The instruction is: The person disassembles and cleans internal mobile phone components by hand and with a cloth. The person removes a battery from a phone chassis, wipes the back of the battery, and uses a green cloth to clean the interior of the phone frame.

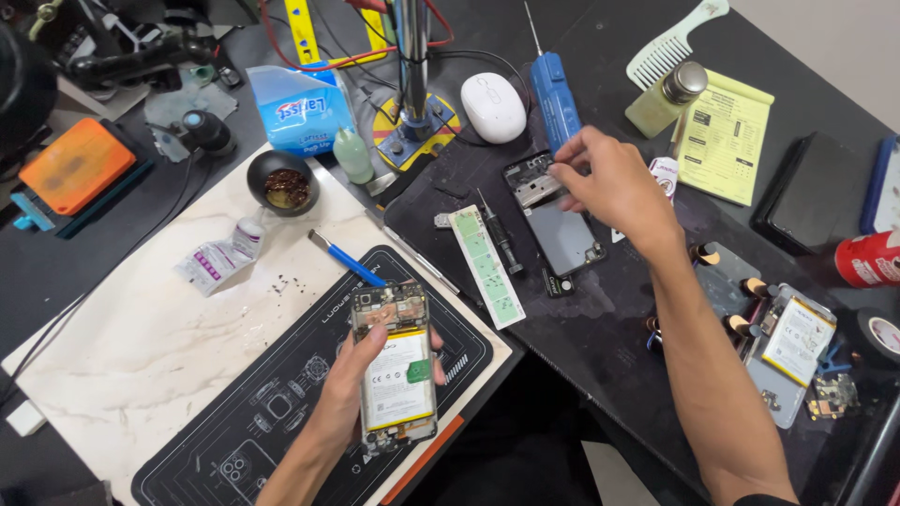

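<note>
Grip first: the left hand (352,384) is wrapping around an opened phone (397,364) from underneath, fingers curling up one long edge and the thumb on the other, so it's closed firmly on it. The phone is being held just above the black work mat (281,412), insides facing up, with the white battery (398,379) showing and the circuit board end pointing away from the person. Its long axis is running roughly straight away from the body, tilted only a touch.

The right hand (614,183) is reaching out over a second phone frame (555,217) lying flat on the dark surface (600,309). Its fingertips are pinching together at the top corner of that frame, but whether there's actually a tiny part between them I can't tell, it's too small. That frame is lying on a slant, top end pointing up and left toward a blue tool (555,98).

My read is that this is the mid-teardown stage, something getting picked off or swapped between the two. The next move is probably calling for a really fine pinch and a steady left hand, since anything that small could drop and vanish.

Around that: a small black screwdriver (501,239) and a green strip (486,265) sitting just left of the frame, a white mouse (493,106) further back, and a blue-handled tool (349,262) on the marble board (131,347).
</note>
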